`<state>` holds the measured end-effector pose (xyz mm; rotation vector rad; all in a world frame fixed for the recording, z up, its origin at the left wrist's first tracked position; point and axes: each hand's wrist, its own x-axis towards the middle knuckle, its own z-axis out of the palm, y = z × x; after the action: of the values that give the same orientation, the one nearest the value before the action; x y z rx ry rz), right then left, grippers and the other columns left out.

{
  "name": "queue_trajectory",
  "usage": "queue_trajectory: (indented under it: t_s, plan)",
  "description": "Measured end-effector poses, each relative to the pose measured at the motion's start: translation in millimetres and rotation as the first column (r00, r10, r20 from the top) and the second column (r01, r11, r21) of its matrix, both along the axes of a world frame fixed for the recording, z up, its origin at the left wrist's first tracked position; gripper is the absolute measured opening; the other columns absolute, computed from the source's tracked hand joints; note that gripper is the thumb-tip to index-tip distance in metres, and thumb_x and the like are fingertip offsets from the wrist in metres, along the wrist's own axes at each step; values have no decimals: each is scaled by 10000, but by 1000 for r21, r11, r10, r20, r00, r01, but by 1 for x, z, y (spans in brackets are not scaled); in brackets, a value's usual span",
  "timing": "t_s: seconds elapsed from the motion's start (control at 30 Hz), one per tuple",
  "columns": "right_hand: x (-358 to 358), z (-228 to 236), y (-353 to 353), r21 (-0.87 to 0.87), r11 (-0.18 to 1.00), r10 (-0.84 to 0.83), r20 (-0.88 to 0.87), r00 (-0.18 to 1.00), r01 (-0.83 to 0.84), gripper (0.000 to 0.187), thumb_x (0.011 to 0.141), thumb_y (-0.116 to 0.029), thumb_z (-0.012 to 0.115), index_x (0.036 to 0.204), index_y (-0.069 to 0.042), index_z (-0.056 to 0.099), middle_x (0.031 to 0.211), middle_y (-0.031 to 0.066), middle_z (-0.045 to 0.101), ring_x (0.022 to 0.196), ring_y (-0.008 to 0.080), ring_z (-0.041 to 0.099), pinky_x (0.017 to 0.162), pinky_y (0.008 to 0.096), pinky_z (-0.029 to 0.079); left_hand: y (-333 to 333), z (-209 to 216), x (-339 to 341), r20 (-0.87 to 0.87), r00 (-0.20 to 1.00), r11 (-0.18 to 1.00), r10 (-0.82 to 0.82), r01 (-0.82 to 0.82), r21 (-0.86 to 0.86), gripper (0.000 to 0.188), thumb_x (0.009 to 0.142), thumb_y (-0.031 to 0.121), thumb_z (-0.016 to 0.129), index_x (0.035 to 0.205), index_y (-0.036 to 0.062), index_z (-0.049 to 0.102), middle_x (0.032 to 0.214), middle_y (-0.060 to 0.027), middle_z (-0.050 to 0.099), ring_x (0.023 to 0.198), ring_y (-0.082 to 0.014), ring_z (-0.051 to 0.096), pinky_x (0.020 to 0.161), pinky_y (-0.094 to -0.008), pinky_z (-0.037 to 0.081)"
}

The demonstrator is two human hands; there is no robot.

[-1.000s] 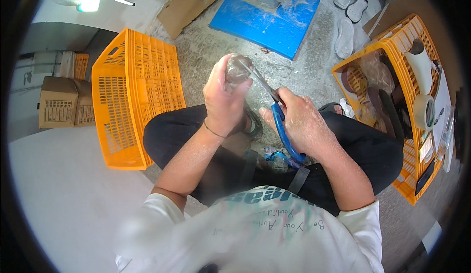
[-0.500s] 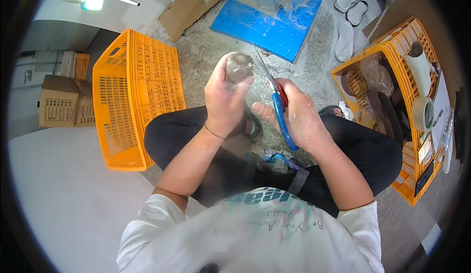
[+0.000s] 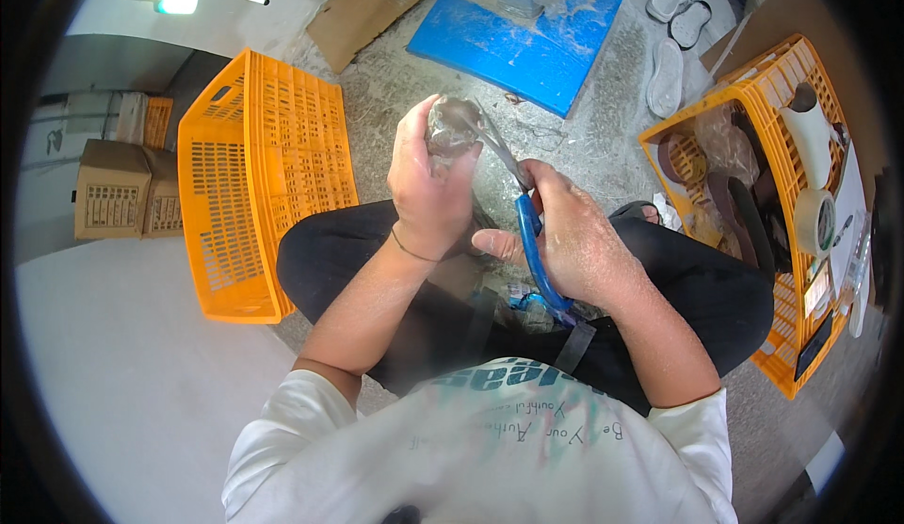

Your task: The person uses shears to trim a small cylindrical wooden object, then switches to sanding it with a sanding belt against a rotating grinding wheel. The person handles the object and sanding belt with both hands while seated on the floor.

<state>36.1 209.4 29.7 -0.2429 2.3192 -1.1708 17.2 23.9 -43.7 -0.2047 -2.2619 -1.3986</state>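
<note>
My left hand (image 3: 426, 190) is raised in front of me, fingers wrapped round a rounded, greyish, partly see-through piece (image 3: 452, 127) with a ragged, shiny rim; its exact kind is unclear. In my right hand (image 3: 586, 241) is a pair of scissors (image 3: 529, 232) with blue handles, my thumb stretched out to the left of them. Their metal blades point up and left and reach the right side of the greyish piece. Whether the blades are pressed together on it is hard to make out.
Orange crates stand at the left (image 3: 226, 185) and right (image 3: 786, 63); the right one holds discs and plastic bags, with a tape roll (image 3: 815, 218) on its side. A dusty blue board (image 3: 527, 48), cardboard (image 3: 367, 16) and white shoe soles (image 3: 667, 77) lie ahead on the floor.
The scissors have swung left, so their blades now meet the greyish piece instead of pointing past it. Their red inner handle part no longer shows. My left hand has shifted slightly.
</note>
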Motion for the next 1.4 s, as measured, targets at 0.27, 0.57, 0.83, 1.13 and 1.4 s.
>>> queue_trajectory:
  t_s: [0.27,0.57,0.83,1.13,1.4]
  plan:
    - [-3,6,4,-85,996,11,63,998,-5,666,824,-473,752,1208,28,539,1087,275,646,1073,421,638,927,486,500,5,1,0,-87,996,983,-38,21,-183,632,744,-61,746,1328,-55,504,1222,-223,597,1076,-354,630,910,-373,525]
    - [-2,-2,6,20,1000,-8,100,995,6,470,885,-372,680,1074,40,555,952,298,667,994,456,649,879,513,503,-6,-11,2,22,991,985,-129,130,-115,579,881,62,710,1382,-68,450,1244,-118,547,1091,-189,584,966,-307,477]
    - [-3,-33,-1,-126,983,-154,-153,976,136,332,892,-246,698,989,55,597,779,241,654,787,394,685,700,433,523,8,-11,6,-99,987,982,-125,109,-152,661,750,-33,749,1357,-50,487,1242,-199,597,1113,-309,628,933,-350,510]
    - [-14,-31,23,-153,970,-219,-215,952,189,546,829,-294,796,1246,-31,561,906,130,623,820,251,617,765,376,509,-4,16,-1,289,800,658,-527,169,733,515,936,78,627,1394,-63,437,1238,-142,602,1040,-232,647,879,-361,538]
    - [-9,-25,21,-6,1000,4,-455,890,-7,679,764,-335,838,1302,-57,530,1111,166,588,1041,361,603,870,431,502,-15,21,2,248,661,375,-708,55,925,502,1014,389,512,1340,11,464,1017,-104,631,791,-192,592,661,-323,486]
